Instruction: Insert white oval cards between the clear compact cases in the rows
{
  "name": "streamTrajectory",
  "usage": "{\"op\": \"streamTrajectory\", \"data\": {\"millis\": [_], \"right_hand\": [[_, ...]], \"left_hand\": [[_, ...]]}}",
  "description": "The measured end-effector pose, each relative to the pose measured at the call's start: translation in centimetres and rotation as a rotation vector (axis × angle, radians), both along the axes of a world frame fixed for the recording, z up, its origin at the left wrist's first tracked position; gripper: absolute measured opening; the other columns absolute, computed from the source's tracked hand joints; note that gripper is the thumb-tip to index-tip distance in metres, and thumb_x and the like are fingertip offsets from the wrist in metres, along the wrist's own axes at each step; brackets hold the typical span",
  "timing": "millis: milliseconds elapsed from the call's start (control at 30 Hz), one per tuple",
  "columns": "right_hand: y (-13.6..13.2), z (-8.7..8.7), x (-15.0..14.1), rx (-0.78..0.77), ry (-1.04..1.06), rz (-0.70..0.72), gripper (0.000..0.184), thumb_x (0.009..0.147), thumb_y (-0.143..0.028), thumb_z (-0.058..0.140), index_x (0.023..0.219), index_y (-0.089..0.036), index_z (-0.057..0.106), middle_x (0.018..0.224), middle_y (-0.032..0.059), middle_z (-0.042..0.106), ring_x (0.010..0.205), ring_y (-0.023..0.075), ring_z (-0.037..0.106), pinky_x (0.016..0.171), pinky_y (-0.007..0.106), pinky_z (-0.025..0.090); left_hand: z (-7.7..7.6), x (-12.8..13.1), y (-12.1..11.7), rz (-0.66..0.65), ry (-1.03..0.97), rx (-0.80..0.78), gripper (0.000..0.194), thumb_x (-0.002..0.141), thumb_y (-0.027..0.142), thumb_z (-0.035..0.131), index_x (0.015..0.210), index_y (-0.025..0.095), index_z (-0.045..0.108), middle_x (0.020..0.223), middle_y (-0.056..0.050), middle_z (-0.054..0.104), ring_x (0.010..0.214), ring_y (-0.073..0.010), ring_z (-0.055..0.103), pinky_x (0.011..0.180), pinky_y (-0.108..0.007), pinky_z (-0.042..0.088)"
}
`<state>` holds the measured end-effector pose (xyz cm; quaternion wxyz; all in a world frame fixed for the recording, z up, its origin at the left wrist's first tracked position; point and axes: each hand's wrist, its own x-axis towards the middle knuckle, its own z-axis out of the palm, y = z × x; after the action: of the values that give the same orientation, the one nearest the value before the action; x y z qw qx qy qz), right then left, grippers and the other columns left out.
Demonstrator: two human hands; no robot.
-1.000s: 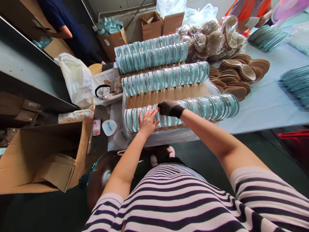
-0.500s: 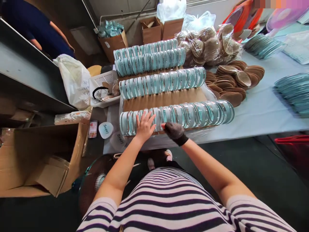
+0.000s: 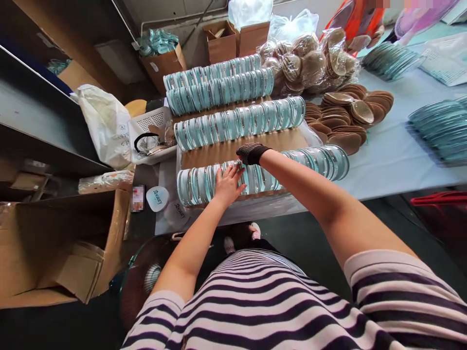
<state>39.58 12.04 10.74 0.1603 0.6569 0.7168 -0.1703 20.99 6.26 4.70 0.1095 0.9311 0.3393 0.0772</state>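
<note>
Nearest me is a long front row of shiny, teal-edged round discs (image 3: pixel 199 185) standing on edge, packed face to face. My bare left hand (image 3: pixel 228 186) lies over the top of this row, its fingers spread and touching the discs. My right hand (image 3: pixel 250 153), in a dark fingerless-looking glove, is over the row's far edge with its fingers curled in. What those fingers hold, if anything, is hidden. The row lies on a brown cardboard sheet (image 3: pixel 280 140), and a second row of similar discs (image 3: pixel 239 122) stands behind it.
Two more disc rows (image 3: pixel 221 90) stand farther back. Brown oval pieces (image 3: pixel 343 141) and plastic-wrapped bundles (image 3: pixel 312 68) lie to the right. A white basket (image 3: pixel 155 119) and an open carton (image 3: pixel 116 223) are at left. A person in orange (image 3: pixel 352 22) is across the table.
My right hand has moved from the near side of the front row up and over to its far side. My left hand has shifted slightly right. The person in dark blue has mostly left view.
</note>
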Motion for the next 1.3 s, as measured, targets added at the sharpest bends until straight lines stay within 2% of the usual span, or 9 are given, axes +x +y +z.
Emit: {"op": "streamTrajectory", "data": {"millis": [133,267,433,600,700,800,933,1133,1300], "right_hand": [[-1.9,0.1,0.8,0.106,0.06,0.0,0.03,0.085,-0.022,0.058,0.111,-0.015,0.072,0.109,0.0141,0.073,0.102,0.0256,0.068,0.08,0.029,0.048],[-7.9,-0.8,0.2,0.213,0.183,-0.053,0.028,0.086,-0.021,0.055,0.107,-0.016,0.072,0.104,0.0109,0.074,0.097,0.0222,0.069,0.078,0.027,0.045],[-16.5,-6.9,-2.7,0.232,0.177,-0.178,0.033,0.095,-0.032,0.045,0.109,-0.019,0.072,0.113,0.0112,0.071,0.095,0.0236,0.069,0.071,0.028,0.046],[-19.7,-11.7,-4.3,0.241,0.188,-0.235,0.041,0.099,-0.033,0.038,0.125,-0.024,0.068,0.13,0.0114,0.066,0.107,0.0253,0.067,0.084,0.032,0.049],[-18.9,-9.7,-2.6,0.344,0.215,-0.235,0.042,0.1,-0.035,0.035,0.122,-0.025,0.07,0.121,0.0096,0.07,0.107,0.0234,0.066,0.09,0.031,0.047],[-15.4,-5.1,1.1,0.541,0.12,-0.373,0.043,0.1,-0.034,0.035,0.125,-0.022,0.067,0.118,0.012,0.071,0.112,0.0253,0.063,0.095,0.033,0.045],[-8.0,-0.3,4.6,0.236,0.012,-0.35,0.035,0.092,-0.028,0.049,0.117,-0.018,0.071,0.113,0.0162,0.072,0.108,0.0282,0.066,0.088,0.033,0.047],[-2.4,0.5,4.7,-0.028,-0.06,-0.105,0.034,0.083,-0.019,0.06,0.115,-0.015,0.071,0.114,0.0152,0.072,0.105,0.0267,0.067,0.083,0.031,0.049],[-6.7,0.3,5.0,0.153,0.02,-0.115,0.026,0.087,-0.023,0.054,0.103,-0.016,0.073,0.103,0.0127,0.073,0.096,0.0245,0.068,0.078,0.029,0.046]], "left_hand": [[-0.2,0.1,0.1,-0.005,-0.01,-0.006,0.054,0.097,0.042,0.047,0.149,0.027,0.044,0.159,-0.004,0.038,0.149,-0.0256,0.03,0.124,-0.057,0.011],[-0.6,0.1,0.0,0.011,-0.051,-0.015,0.056,0.094,0.043,0.053,0.147,0.028,0.046,0.157,-0.004,0.041,0.148,-0.0253,0.032,0.124,-0.055,0.009],[-0.6,0.1,-0.2,0.005,-0.063,-0.011,0.057,0.093,0.044,0.055,0.147,0.03,0.046,0.157,-0.003,0.041,0.148,-0.025,0.032,0.125,-0.053,0.007],[-0.1,-0.2,-0.5,0.013,-0.021,-0.019,0.057,0.093,0.043,0.055,0.148,0.031,0.044,0.158,-0.003,0.04,0.15,-0.026,0.029,0.125,-0.054,0.008],[0.4,0.1,-0.7,-0.006,-0.017,-0.007,0.057,0.093,0.039,0.055,0.149,0.03,0.045,0.159,-0.002,0.038,0.152,-0.0277,0.023,0.125,-0.057,0.006],[0.8,1.4,-1.1,-0.078,-0.05,0.029,0.057,0.094,0.038,0.053,0.15,0.028,0.043,0.161,-0.001,0.035,0.154,-0.0275,0.017,0.126,-0.057,0.006],[0.4,3.7,-1.4,-0.146,-0.026,0.023,0.061,0.095,0.041,0.051,0.152,0.026,0.04,0.161,-0.002,0.034,0.152,-0.0291,0.023,0.124,-0.059,0.01],[-0.3,4.3,-1.1,-0.14,0.001,0.027,0.061,0.094,0.046,0.048,0.151,0.025,0.04,0.159,-0.004,0.038,0.149,-0.0287,0.031,0.124,-0.059,0.012],[-0.1,4.3,-1.1,-0.131,-0.019,0.02,0.062,0.093,0.044,0.052,0.15,0.025,0.042,0.157,-0.003,0.041,0.147,-0.0286,0.033,0.123,-0.06,0.013]]}}
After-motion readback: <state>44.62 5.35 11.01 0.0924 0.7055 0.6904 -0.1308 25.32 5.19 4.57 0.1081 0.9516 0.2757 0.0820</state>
